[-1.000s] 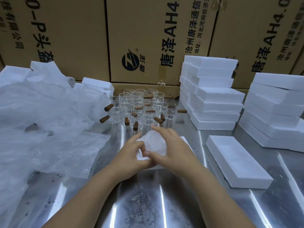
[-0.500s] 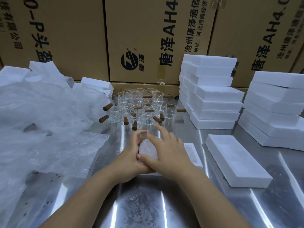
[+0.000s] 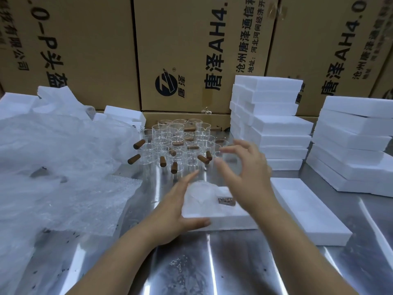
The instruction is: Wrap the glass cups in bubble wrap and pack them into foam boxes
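Bundle of clear bubble wrap round one glass cup: lying in the left end of a shallow white foam box, toward the front of the brushed steel table; short brown handle showing through the wrap, pointing toward the box's right end. Left hand: flat and relaxed, fingers straight, laid against the box's left side, thumb along its near edge; gripping nothing. Right hand: raised over the box's right half, fingers spread and loosely curved, clear of bundle and box, empty. Flat white foam slab, probably the matching lid: just beside the box on its right, not yet fitted. Cluster of clear unwrapped glass cups with brown wooden side handles: upright behind the box, close-packed, well over a dozen at a rough count. Heap of crumpled clear bubble wrap: at left, spread across that side of the table, ample in quantity. Two stacks of closed white foam boxes: right rear and far right; contents not visible. Wall of brown printed cardboard cartons: behind everything. Progress, by judgement only: one cup wrapped and seated in its box; lid pending; the whole cluster of bare cups yet to wrap and pack, hence early or mid-run, with most of the work outstanding. Likely next: lid onto the open box, then another cup from the cluster.
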